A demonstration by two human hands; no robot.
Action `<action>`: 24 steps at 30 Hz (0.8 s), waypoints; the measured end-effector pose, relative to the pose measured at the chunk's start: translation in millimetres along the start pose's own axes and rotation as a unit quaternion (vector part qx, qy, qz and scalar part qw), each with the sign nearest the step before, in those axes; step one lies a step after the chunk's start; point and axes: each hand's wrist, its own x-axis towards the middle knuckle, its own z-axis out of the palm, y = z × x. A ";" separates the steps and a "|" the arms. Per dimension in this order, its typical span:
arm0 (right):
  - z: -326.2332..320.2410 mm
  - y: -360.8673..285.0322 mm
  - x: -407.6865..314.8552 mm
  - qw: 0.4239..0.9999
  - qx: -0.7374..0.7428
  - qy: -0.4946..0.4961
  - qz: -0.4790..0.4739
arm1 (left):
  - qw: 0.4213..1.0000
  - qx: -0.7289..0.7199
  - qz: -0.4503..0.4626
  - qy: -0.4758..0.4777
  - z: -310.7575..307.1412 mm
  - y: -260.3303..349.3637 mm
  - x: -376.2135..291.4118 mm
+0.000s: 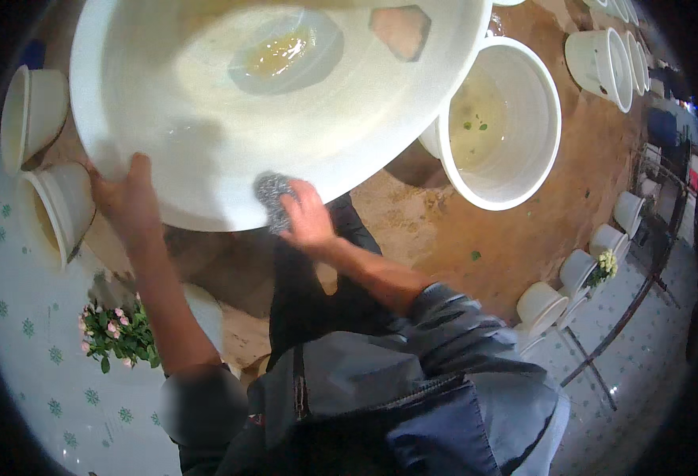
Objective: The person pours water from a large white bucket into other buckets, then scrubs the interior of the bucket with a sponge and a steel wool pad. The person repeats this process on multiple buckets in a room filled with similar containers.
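A large white plastic tub (337,131) leans toward me across the top of the view. Its inside is wet, with a little yellowish water (280,53) and a brownish angular patch (401,30) showing on the inner surface. My left hand (125,199) grips the tub's near rim at the left, thumb over the inner side. In my right hand (310,217) is a grey metal scouring pad (274,199), pressed against the inside of the near rim. The tub's far edge lies outside the picture.
A white bucket (554,119) with shallow yellowish water and leaves stands just right of the tub. More white buckets (596,65) line the brown floor (503,238). Pink roses (119,333) sit at lower left beside a patterned sheet (57,404). A dark metal frame (628,309) runs along the right.
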 end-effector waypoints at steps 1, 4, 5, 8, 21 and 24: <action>6.3 13.4 -4.6 0.998 -0.032 -0.044 0.008 | 0.999 0.021 0.023 -0.009 -7.0 -2.6 1.9; -41.3 87.2 -10.9 0.987 -0.159 0.009 -0.025 | 0.997 0.070 0.000 -0.028 -12.0 1.7 14.5; -71.3 111.2 -5.9 0.984 -0.177 -0.007 -0.029 | 0.998 0.036 0.013 -0.049 -8.7 6.4 16.8; -79.4 112.7 5.4 0.973 -0.204 -0.013 -0.109 | 0.996 -0.003 0.033 -0.088 -6.3 30.8 14.4; -32.5 34.3 -9.1 0.996 -0.030 -0.052 -0.064 | 0.976 -0.135 -0.131 0.112 46.1 -115.2 -131.3; -95.7 74.3 -1.7 0.986 -0.039 -0.150 -0.063 | 0.965 -0.186 -0.170 0.078 40.2 -100.9 -123.0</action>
